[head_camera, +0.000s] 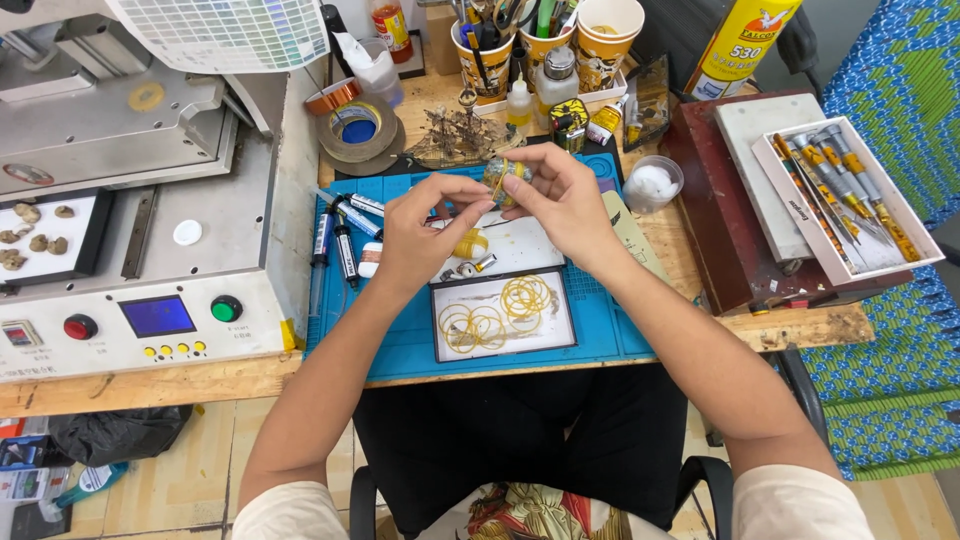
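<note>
Both hands are raised over a blue work mat (400, 340) on a wooden bench. My right hand (565, 200) pinches a small round object (505, 178) wrapped with yellow rubber bands, holding it above the mat. My left hand (425, 230) reaches to the same object with thumb and forefinger touching its left side. Below the hands lies a white tray (503, 316) with several loose yellow rubber bands (525, 297). A second small yellow-wrapped piece (471, 244) rests on a white plate behind the tray.
A grey machine (150, 230) with red and green buttons fills the left. Tape rolls (357, 128), pens (345, 245), cups of tools (485, 50), small bottles and a metal ship model (460, 135) crowd the back. At right stand a white box of screwdrivers (845, 195) and a cup (652, 184).
</note>
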